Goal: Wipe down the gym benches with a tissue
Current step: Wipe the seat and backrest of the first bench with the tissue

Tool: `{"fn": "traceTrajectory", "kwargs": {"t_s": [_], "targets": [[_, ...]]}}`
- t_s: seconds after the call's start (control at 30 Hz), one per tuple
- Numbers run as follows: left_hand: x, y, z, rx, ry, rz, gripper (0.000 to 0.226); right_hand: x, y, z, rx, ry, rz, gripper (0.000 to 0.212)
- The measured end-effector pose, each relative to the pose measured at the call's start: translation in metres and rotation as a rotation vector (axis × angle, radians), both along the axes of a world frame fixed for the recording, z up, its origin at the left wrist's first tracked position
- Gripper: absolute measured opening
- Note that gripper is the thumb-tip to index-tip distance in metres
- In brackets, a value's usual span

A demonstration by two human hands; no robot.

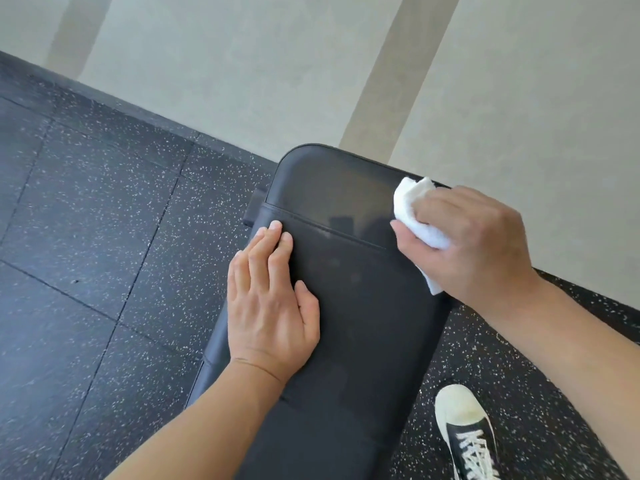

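A black padded gym bench (349,306) runs from the bottom of the view up to the wall, with a stitched seam across its far end. My right hand (474,244) grips a wadded white tissue (415,216) and presses it on the bench's right edge near the seam. My left hand (273,306) lies flat on the bench's left side, fingers straight and together, fingertips at the seam.
Dark speckled rubber floor tiles (104,271) surround the bench. A pale wall (277,81) stands right behind the bench's far end. My shoe (467,431), black and white, stands on the floor to the right of the bench.
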State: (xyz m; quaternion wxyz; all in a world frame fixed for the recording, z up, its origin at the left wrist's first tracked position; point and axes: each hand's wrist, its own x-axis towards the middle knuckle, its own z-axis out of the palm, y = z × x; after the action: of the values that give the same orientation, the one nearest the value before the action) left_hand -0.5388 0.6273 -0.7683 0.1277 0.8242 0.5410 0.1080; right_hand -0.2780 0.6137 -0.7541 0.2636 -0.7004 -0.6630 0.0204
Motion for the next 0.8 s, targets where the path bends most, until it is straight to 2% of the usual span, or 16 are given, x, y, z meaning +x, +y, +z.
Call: {"fn": "traceTrajectory", "kwargs": {"t_s": [0.13,0.23,0.33,0.43,0.6,0.8], "targets": [[-0.001,0.0,0.0,0.016,-0.013,-0.001,0.058,-0.058,0.078,0.01,-0.081,0.07,-0.051,0.026],[0.0,0.0,0.001,0.017,-0.018,0.005,0.058,-0.108,0.137,0.01,-0.137,-0.018,0.047,0.021],[0.0,0.0,0.001,0.015,-0.033,0.007,0.058,-0.134,0.163,0.004,-0.247,-0.073,0.177,0.022],[-0.001,0.0,0.0,0.025,-0.034,0.001,0.057,-0.123,0.146,0.001,-0.2,-0.043,0.207,0.024],[-0.001,0.0,0.0,0.021,-0.025,-0.004,0.058,-0.066,0.072,0.0,0.064,0.008,0.157,0.021],[-0.001,0.0,0.004,-0.005,-0.016,0.017,0.059,-0.023,0.038,-0.003,0.03,-0.021,0.0,0.023]]}}
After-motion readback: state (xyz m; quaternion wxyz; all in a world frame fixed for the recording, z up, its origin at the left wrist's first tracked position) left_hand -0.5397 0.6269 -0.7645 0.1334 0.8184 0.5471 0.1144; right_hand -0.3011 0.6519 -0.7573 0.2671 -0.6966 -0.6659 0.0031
